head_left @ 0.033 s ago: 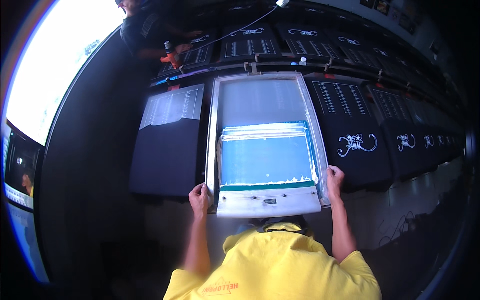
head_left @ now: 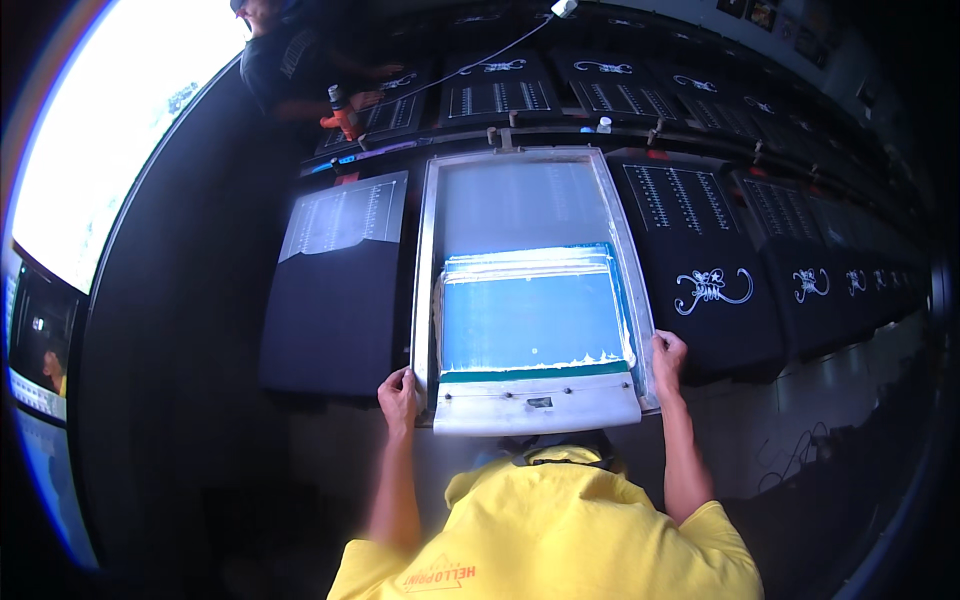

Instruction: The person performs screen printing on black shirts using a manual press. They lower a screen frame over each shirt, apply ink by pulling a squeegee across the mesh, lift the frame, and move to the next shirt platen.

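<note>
A silk-screen frame, metal and rectangular, lies in front of me over the dark row. White ink rims the blue area of its mesh, with a thick band along that area's far side. Across the near end of the frame sits a wide pale plate with several bolts. My left hand is closed on the frame's left edge near the front corner. On the opposite edge my right hand grips the frame, fingers bent round it. Whatever is under the screen is hidden.
To the left lies a plain black garment on a board; to the right, black garments bear white scroll prints. More boards stand in the far row. A co-worker leans in at far left near an orange tool. A white cable hangs above.
</note>
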The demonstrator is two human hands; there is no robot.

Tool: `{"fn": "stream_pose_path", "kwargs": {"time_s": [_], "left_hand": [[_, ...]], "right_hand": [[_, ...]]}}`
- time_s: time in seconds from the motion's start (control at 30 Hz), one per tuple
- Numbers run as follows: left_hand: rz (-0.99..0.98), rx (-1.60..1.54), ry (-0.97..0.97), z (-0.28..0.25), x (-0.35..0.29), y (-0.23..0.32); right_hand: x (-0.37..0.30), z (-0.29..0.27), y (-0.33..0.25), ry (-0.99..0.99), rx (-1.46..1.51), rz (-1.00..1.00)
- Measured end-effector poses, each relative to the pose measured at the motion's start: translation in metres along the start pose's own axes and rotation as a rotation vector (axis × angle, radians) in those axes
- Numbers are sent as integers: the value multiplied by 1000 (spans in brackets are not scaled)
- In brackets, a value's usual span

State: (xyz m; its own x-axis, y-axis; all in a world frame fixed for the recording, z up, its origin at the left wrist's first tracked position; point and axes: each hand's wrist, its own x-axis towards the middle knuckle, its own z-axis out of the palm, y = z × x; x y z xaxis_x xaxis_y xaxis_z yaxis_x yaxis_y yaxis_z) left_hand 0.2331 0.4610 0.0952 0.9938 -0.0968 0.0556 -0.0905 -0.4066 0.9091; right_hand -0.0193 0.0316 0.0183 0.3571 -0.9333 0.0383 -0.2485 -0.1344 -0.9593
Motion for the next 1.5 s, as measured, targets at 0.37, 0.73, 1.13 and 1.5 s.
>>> {"fn": "stream_pose_path", "kwargs": {"time_s": [0.37,0.73,1.13,1.5], "left_hand": [[-14,-50,-48,4,29,-4],[-61,-44,-51,12,41,18],[-73,133,-108,37,37,58],[-16,260,-170,46,40,56]], "right_hand": [[22,24,-13,22,-100,-61],[34,30,-7,34,-110,-34],[59,39,0,82,-51,-56],[60,28,-4,87,-188,-76]]}}
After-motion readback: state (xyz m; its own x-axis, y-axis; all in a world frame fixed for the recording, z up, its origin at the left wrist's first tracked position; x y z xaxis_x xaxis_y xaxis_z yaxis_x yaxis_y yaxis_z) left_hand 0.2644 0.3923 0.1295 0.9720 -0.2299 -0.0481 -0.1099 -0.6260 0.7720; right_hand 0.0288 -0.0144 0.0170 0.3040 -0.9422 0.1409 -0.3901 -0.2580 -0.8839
